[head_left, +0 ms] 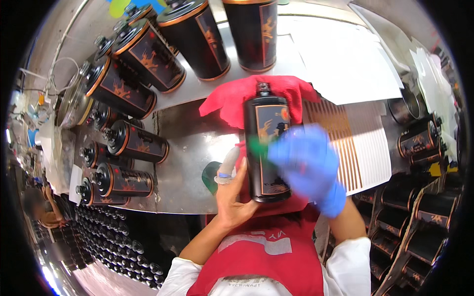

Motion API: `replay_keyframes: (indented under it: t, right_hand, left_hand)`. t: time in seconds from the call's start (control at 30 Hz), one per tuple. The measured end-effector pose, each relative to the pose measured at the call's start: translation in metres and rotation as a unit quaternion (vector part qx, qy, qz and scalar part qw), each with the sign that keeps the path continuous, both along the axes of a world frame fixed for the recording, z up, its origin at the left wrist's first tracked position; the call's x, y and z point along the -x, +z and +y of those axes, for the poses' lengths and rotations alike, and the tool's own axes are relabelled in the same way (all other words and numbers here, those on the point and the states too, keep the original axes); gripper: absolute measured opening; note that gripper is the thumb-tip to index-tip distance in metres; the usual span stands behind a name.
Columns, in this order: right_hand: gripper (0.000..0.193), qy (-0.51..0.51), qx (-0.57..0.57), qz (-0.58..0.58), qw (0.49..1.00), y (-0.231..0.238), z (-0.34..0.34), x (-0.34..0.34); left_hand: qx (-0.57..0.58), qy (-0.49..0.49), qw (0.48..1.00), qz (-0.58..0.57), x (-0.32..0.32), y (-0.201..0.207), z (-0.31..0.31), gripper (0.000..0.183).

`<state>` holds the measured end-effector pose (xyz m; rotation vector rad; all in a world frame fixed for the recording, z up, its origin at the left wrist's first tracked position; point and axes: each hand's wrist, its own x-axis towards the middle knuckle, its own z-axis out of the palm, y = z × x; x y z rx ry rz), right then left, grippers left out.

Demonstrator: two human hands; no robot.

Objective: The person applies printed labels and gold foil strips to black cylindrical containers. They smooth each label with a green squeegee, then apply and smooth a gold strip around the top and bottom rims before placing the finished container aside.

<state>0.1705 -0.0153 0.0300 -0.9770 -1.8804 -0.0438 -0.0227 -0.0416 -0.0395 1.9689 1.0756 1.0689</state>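
A black bottle with copper-edged panels and gold artwork lies before me, its neck pointing away. My left hand grips its left side near the base, thumb against the bottle; grey covers sheathe some of its fingers. Over the panel, my right hand in a blue glove is smeared by motion and closed on a small green flat piece at the bottle's face. A red cloth lies under the bottle's upper part. Left of my left hand, a dark green piece rests on the metal table.
Several similar bottles stand or lean along the table's far and left sides. To the right are a sheet with gold-brown strips and white paper. Racks of bottles flank the lower right; another person is far left.
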Motion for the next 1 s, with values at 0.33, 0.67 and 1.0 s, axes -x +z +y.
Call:
replay_keyframes:
  t: [0.33, 0.67, 1.0]
  right_hand:
    - [0.031, -0.098, 0.135, 0.147, 0.975, 0.005, 0.003, -0.007]
    - [0.032, 0.076, 0.303, 0.03, 0.95, 0.008, -0.024, -0.004]
    - [0.021, -0.109, 0.272, 0.181, 0.939, 0.033, 0.061, -0.075]
  left_hand:
    - [-0.068, 0.022, 0.997, -0.026, -0.003, 0.001, -0.001, 0.072]
    - [-0.054, -0.006, 0.995, -0.087, 0.001, -0.007, 0.005, 0.069]
    - [0.06, -0.064, 0.996, -0.006, -0.005, 0.013, 0.01, 0.125]
